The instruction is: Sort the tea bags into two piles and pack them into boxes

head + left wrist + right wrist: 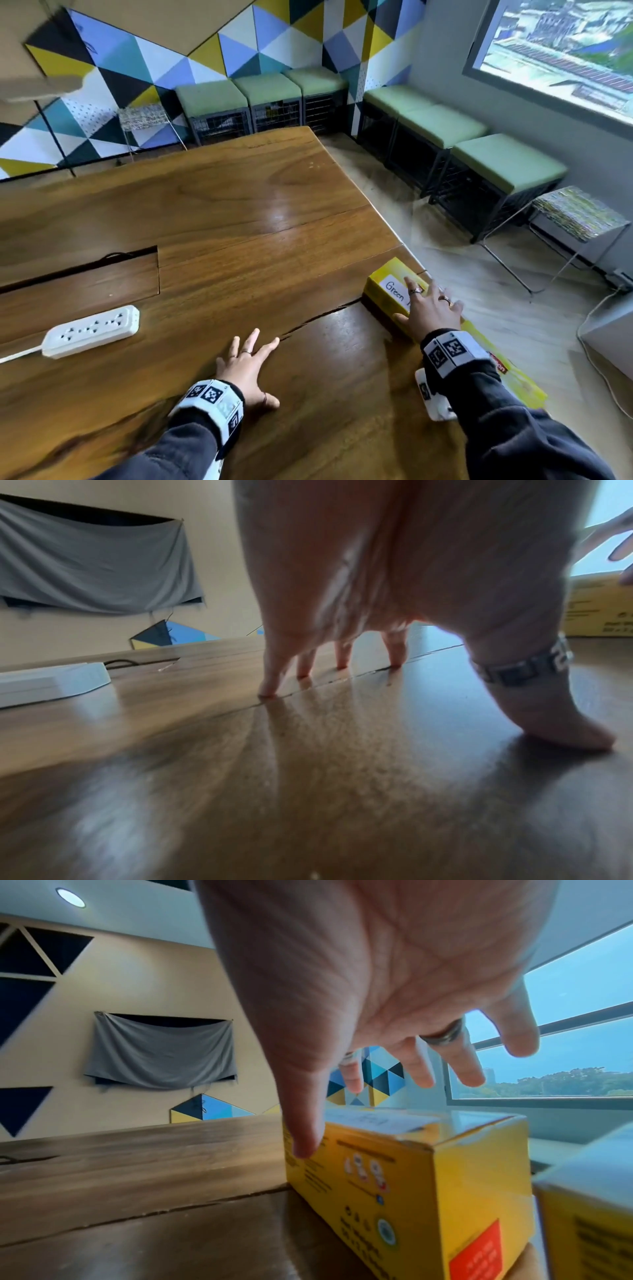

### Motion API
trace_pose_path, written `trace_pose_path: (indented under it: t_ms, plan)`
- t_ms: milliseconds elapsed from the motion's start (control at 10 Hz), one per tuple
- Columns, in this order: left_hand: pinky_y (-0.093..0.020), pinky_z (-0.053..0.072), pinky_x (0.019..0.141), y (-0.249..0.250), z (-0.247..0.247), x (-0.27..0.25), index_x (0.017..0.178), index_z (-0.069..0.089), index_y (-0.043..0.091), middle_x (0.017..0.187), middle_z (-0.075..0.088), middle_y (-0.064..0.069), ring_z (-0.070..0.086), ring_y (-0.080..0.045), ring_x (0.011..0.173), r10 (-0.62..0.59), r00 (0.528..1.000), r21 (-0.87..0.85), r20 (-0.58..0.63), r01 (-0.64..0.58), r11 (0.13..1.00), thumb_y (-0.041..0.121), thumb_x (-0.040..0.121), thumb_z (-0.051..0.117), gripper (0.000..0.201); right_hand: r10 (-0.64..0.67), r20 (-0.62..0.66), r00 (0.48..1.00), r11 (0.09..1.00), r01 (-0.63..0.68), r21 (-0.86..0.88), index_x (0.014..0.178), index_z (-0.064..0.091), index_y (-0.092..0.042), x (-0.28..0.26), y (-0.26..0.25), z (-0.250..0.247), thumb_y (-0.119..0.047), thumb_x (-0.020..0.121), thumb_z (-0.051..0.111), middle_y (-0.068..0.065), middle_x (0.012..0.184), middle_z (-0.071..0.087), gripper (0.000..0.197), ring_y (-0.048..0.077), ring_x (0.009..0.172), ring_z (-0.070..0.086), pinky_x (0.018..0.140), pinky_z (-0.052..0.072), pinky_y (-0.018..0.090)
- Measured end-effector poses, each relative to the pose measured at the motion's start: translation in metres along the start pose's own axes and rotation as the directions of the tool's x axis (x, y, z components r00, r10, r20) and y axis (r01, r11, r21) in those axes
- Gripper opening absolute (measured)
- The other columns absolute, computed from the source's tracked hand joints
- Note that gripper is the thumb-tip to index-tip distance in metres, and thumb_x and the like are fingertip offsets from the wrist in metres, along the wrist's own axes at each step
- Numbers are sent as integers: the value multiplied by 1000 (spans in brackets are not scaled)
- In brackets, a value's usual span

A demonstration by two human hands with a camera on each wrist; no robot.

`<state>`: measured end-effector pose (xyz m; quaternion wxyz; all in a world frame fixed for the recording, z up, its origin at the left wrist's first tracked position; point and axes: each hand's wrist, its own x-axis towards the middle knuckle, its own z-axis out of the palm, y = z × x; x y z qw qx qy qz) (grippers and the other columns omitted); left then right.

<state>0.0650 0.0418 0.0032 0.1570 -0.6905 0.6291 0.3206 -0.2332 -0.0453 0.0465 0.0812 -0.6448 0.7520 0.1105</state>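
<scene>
A yellow tea box [378, 297] with a white handwritten label starting "Green" lies shut at the right edge of the wooden table [239, 222]. My right hand [431, 308] hovers spread over it, and its thumb [304, 1139] touches the box's left side [428, 1177]. The other fingers stay straight above the lid. A second yellow box [520, 383] lies nearer me, partly hidden under my right forearm; its corner [589, 1204] shows in the right wrist view. My left hand [246, 366] is spread on the bare table, fingertips [270, 688] down. No tea bags are in view.
A white power strip [92, 330] lies at the left, its cord running off the frame. Behind it is a recessed cable hatch [78, 274]. Both boxes sit close to the table's right edge, with floor and green-cushioned stools [507, 161] beyond.
</scene>
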Motion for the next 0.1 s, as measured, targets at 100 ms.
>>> trace_pose_path:
  t_ms: [100]
  plan:
    - [-53,6,115,-5,8,-5,144,-3,47,156,-21,5,-16,-26,144,1,998,-64,-64,-5,998,53,68,71,106,-120,-95,988,990,127,65,145,15,-35,-25,-7,-2,-51,90,47,7,156,10,65,33,142,17,110,18,53]
